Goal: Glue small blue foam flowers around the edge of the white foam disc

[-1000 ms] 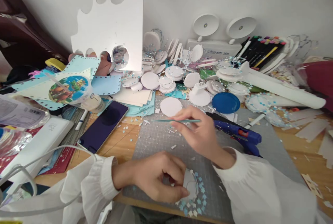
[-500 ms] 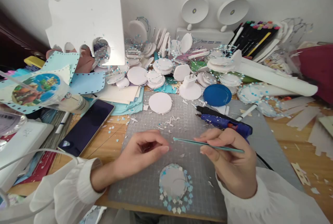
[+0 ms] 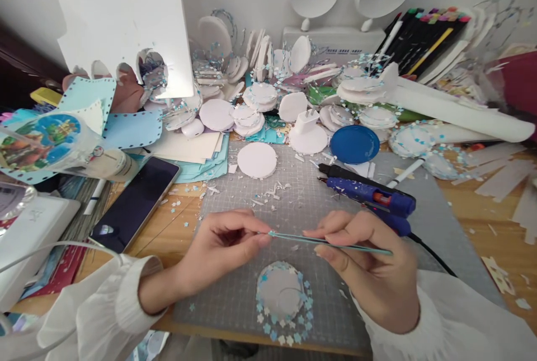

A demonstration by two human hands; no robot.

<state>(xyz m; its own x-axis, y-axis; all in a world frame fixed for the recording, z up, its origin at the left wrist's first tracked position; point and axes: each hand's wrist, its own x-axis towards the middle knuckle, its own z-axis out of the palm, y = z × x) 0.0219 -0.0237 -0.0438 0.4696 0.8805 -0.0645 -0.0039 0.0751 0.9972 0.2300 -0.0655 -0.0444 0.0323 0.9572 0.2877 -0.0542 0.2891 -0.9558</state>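
Note:
My right hand (image 3: 369,263) holds a pair of slim teal tweezers (image 3: 348,246) between thumb and fingers, pointing left. A tiny pale blue star (image 3: 272,233) is at the tweezers' tip, right by the fingertips of my left hand (image 3: 230,243). Thumb and forefinger of that hand are pinched together; what they hold, if anything, is too small to make out. Below, on the grey cutting mat (image 3: 226,299), lies a white disc (image 3: 281,289) ringed by a string of blue and white stars (image 3: 308,308).
A blue glue gun (image 3: 369,193) and its cable lie right of my hands. Behind are a plain white disc (image 3: 257,160), a blue lid (image 3: 354,144) and heaped star-wrapped discs (image 3: 260,95). Leftward lie a phone (image 3: 136,201) and a plastic cup (image 3: 46,145). Paper scraps litter the mat.
The tweezers' tip has moved slightly left and down, with the star, and now meets my left fingertips; a gap was between them before. The camera view has shifted a little.

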